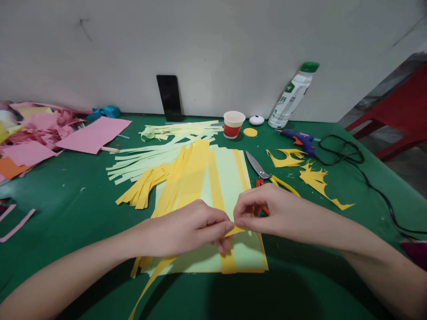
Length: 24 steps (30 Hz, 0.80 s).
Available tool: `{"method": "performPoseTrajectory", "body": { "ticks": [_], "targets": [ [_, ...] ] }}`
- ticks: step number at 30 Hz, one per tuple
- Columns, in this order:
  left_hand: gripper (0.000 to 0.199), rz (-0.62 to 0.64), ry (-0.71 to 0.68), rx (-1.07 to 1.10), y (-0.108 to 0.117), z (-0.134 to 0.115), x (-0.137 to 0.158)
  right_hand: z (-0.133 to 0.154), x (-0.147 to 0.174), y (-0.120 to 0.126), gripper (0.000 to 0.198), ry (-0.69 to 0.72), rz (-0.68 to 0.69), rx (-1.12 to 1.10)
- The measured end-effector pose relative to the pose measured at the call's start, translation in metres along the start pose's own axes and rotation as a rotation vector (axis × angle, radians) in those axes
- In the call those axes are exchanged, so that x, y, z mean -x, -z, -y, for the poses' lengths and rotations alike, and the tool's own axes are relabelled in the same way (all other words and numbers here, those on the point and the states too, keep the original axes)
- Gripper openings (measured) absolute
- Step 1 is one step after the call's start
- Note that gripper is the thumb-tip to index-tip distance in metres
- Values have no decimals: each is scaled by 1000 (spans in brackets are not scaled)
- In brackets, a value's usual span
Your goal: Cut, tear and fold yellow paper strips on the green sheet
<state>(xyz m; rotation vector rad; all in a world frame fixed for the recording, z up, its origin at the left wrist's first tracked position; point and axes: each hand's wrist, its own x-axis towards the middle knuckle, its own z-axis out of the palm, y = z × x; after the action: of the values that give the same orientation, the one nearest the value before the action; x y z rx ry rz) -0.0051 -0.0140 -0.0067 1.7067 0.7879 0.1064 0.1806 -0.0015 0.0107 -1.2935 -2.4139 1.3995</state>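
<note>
Left hand (202, 226) and right hand (267, 206) are pinching a yellow strip (236, 230), its visible stretch running crosswise between them, neither hand nearer.

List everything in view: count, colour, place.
Table: one, green, underneath.
Wall: one, whitish, rear.
Sheets: several, pale green, centre.
Loose strips: many, yellow and pale green, centre-left.
Scissors: one, grey and yellow, right.
Scraps: two, yellow, right.
Glue gun: one, blue, right.
Cord: one, black, right.
Bottle: one, white, rear.
Cup: one, white and red, rear.
Oval object: one, white, rear.
Disc: one, yellow, rear.
Phone: one, black, rear.
Paper: many, mostly pink, left.
Small items: some, blue, left.
Chair: one, red, far right.
Held strip: one, yellow, over sheets.
Left hand: one, bare, pinching held strip.
Right hand: one, bare, pinching held strip.
</note>
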Motion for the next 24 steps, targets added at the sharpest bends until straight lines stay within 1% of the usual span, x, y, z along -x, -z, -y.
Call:
{"method": "performPoseTrajectory", "body": {
  "ticks": [4,7,9,11,14,16,21,24],
  "targets": [
    [35,-107,62,-83,4,0,0,-3,2,5,18,-49,-45,-3],
    [36,-131,100,-208,6,1,1,-2,3,8,19,-89,-39,16],
    [36,-121,106,-204,7,1,2,-1,5,9,21,-98,-44,44],
    [34,-87,105,-89,8,1,1,-1,6,10,22,-89,-47,77],
    [31,-26,131,168,9,-1,-2,-2,7,12,23,-61,-61,113],
    [31,-17,151,281,10,-2,-4,-3,9,13,25,-52,-80,120],
    [27,-4,126,407,10,-1,-3,-4,11,15,28,-60,-86,123],
    [27,5,132,426,8,-1,-1,-5,13,14,29,-57,-74,131]
  ]
}}
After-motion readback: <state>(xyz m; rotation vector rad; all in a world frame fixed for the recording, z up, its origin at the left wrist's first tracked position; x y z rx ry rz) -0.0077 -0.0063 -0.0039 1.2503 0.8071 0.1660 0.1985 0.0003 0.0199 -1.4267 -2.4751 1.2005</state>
